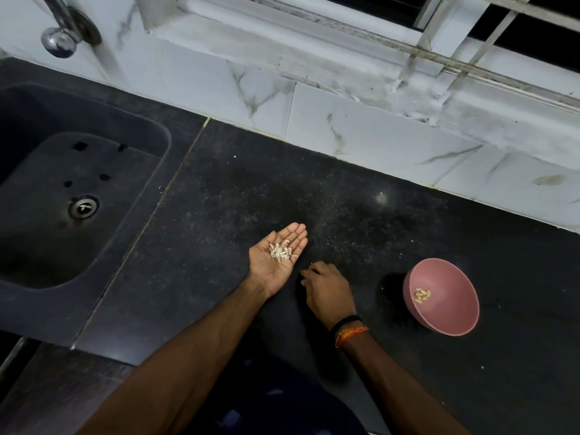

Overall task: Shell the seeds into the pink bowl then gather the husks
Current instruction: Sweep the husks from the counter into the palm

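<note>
Black stone sink fills the left of the frame; right of it, over the dark tabletop, the left hand lies palm-up, fingers straight, cradling pale husks. Just right, the right hand curls knuckles-up, fingertips at the tabletop, contents hidden. Lower right, well apart, the pink bowl holds shelled seeds; open tabletop lies between.

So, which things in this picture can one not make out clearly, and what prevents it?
- Right hand, head view: its back faces the camera, so whether the curled fingertips pinch a husk on the counter is hidden.
- Seeds in the pink bowl: too small to count.
- Husks on the open left hand: a tangled heap, pieces indistinct.
- Tap: cut off by the top edge.
- Pale specks on the counter: too small to identify.
</note>
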The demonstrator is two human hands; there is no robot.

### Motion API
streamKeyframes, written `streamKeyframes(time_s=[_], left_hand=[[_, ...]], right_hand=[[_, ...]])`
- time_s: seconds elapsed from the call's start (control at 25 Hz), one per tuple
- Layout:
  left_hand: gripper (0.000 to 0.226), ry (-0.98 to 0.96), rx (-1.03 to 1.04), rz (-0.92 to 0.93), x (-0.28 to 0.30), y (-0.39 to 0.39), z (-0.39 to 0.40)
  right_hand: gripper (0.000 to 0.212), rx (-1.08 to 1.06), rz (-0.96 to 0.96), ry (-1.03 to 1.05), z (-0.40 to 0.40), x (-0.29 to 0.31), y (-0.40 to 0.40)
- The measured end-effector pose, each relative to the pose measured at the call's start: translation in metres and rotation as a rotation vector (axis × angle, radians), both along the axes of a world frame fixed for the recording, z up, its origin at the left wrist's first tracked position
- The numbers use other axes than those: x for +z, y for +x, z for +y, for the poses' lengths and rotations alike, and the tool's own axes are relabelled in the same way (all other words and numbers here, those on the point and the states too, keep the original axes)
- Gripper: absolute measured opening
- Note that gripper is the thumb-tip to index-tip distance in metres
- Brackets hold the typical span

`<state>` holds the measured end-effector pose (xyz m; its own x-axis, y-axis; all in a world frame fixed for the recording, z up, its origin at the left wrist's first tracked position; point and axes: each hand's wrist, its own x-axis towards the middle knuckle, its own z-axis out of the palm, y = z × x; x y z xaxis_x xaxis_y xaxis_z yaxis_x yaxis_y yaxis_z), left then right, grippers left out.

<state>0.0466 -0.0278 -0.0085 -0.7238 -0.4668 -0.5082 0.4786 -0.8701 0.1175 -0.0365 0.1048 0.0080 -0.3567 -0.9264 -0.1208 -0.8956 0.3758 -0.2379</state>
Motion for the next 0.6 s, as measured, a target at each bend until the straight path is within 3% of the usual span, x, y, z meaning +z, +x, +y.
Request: streamKeyframes(time_s=[0.4,0.48,0.6], left_hand=[[0.05,-0.002,-0.017,-0.026,0.0,0.0,0.001],[0.049,0.007,-0.023,-0.024,0.001,0.001,0.0],[0.049,0.022,-0.017,-0.006,0.002,0.002,0.001]], right_hand=[[0.022,0.099,-0.002,0.086,-0.006,0.005,-0.007],[0.015,-0.131,-0.232,0.025,-0.002,0.003,0.0],[0.013,-0.841,-1.083,-0.285,-0.009,0.012,-0.003]])
